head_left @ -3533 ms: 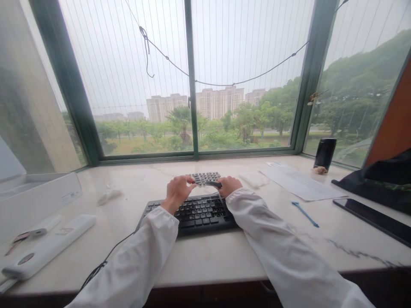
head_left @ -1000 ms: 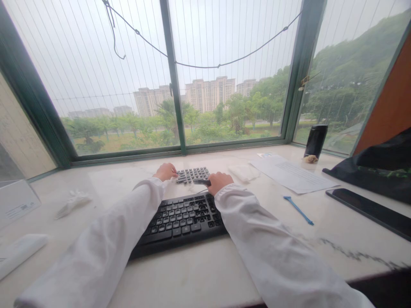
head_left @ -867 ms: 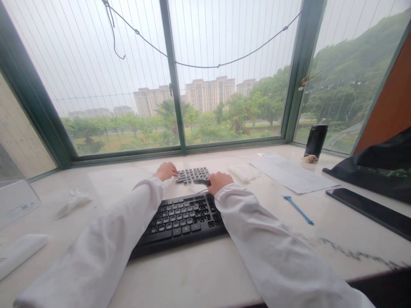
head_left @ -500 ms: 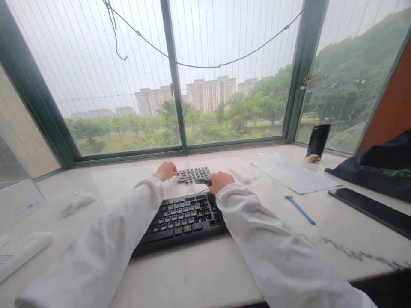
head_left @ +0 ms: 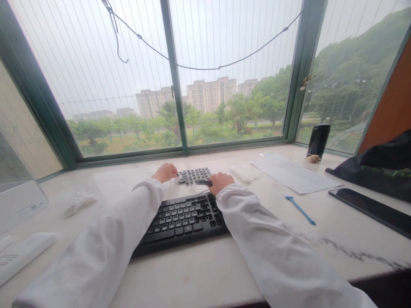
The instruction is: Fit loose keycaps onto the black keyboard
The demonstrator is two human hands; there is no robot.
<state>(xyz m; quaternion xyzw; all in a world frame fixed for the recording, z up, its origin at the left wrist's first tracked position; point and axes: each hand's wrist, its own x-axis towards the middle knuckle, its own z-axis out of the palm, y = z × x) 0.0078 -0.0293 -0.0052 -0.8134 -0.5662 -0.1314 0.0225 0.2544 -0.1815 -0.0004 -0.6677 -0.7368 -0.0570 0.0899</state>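
Observation:
A black keyboard (head_left: pixel 183 218) lies on the pale marble sill in front of me. Behind it, a patch of loose grey keycaps (head_left: pixel 194 174) is laid out in rows. My left hand (head_left: pixel 164 172) rests at the left edge of that patch, fingers curled in a pinch near a keycap; whether it holds one is too small to tell. My right hand (head_left: pixel 220 181) is closed round a dark slim tool (head_left: pixel 203 182) whose tip points left along the patch's near edge. Both arms wear white sleeves.
White tissue (head_left: pixel 78 200) lies left, a white box (head_left: pixel 22 204) and white device (head_left: pixel 22 256) at far left. Right of the hands are a white cloth (head_left: pixel 245 172), paper sheet (head_left: pixel 293 173), blue plastic tool (head_left: pixel 300 209), black phone (head_left: pixel 372 211), black cup (head_left: pixel 317 141), black bag (head_left: pixel 379 173).
Since 3.5 s ago my left hand moved from the keyboard's top edge out to the keycaps' left side. Over the last second both hands stay put; the view shifts slightly.

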